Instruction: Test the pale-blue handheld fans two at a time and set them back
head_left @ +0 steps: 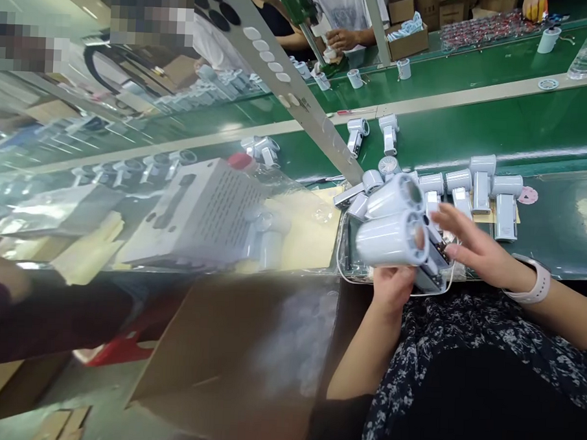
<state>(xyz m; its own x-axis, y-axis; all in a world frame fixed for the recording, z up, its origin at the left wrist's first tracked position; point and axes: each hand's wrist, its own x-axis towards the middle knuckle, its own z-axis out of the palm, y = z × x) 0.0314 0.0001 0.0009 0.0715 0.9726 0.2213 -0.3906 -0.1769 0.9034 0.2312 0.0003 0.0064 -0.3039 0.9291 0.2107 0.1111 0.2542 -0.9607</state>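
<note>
A glossy pale-blue handheld fan [390,240] with a drum-shaped head is in my left hand [392,288], whose fingers are closed around it below the head. Just behind it, a second fan [394,195] tilts the same way; whether my left hand holds that one too, I cannot tell. Dark inner parts show along the fans' handles. My right hand [477,251] is at the right of these handles with its fingers stretched and apart, and contact is unclear. Under the fans sits a clear-walled tray [346,264] with a white rim.
Several similar fans [505,203] lie on the bench behind my right hand. A white printed box [191,215] and yellow paper [312,237] are to the left. A slanted metal post [321,127] rises before the green conveyor [521,126]. Below is an open cardboard carton [229,353]. Co-workers sit opposite.
</note>
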